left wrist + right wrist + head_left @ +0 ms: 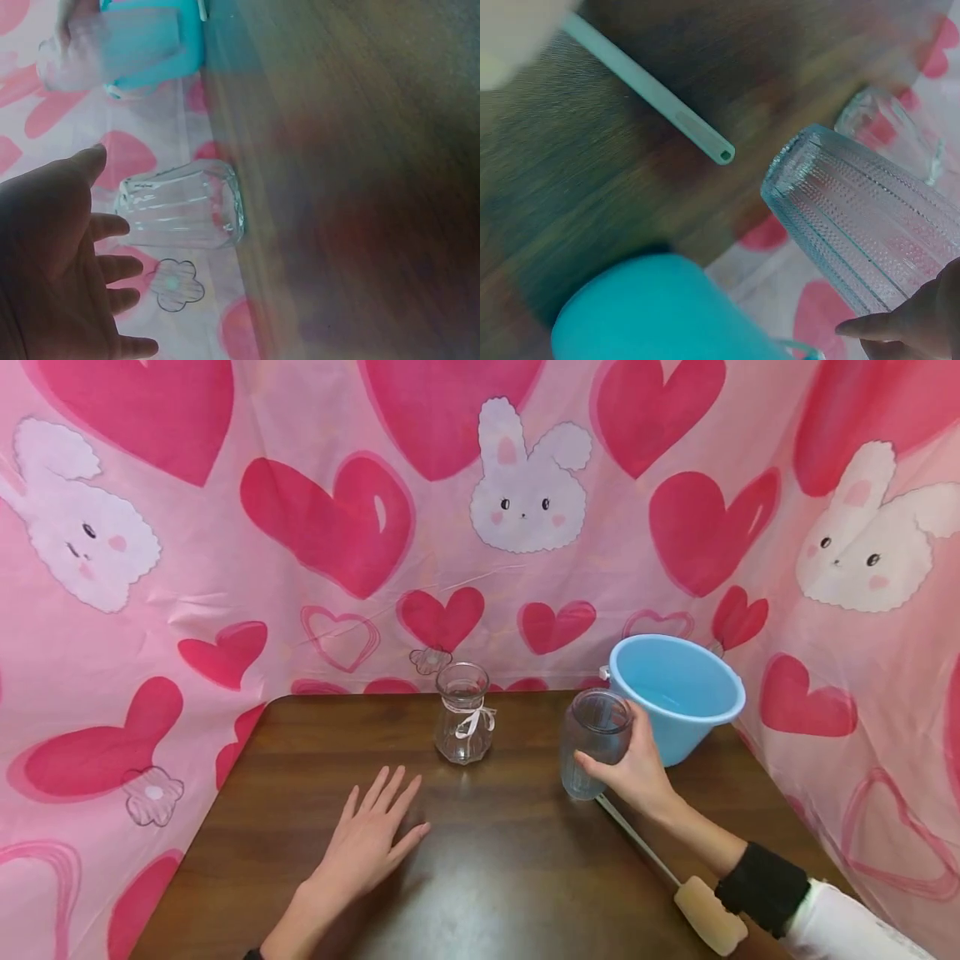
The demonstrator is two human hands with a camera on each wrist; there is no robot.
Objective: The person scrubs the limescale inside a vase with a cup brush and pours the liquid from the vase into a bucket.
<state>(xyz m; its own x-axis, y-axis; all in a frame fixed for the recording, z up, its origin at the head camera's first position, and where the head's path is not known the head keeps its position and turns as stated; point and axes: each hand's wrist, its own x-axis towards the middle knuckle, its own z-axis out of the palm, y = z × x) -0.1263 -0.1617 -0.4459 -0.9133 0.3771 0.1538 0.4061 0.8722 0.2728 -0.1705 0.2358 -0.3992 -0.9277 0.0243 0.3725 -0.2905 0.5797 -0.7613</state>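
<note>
My right hand (637, 768) grips a clear ribbed glass jar (581, 756) round its side, thumb in front. The jar stands nearly upright, close over the table; its dotted, ridged wall (862, 217) fills the right of the right wrist view. My left hand (371, 839) is spread with straight fingers over the table, holding nothing. Nearest to it is a clear glass vase (453, 743) with a flared rim and a white bow (474, 720) at its neck. Below the jar lies a brush with a thin handle (637, 839) and a beige sponge head (708, 914).
A light blue bucket (697, 735) stands at the table's back right, just behind my right hand. The brown wooden table (510, 877) ends at a pink cloth (315, 568) printed with hearts and rabbits, which hangs at the back and both sides.
</note>
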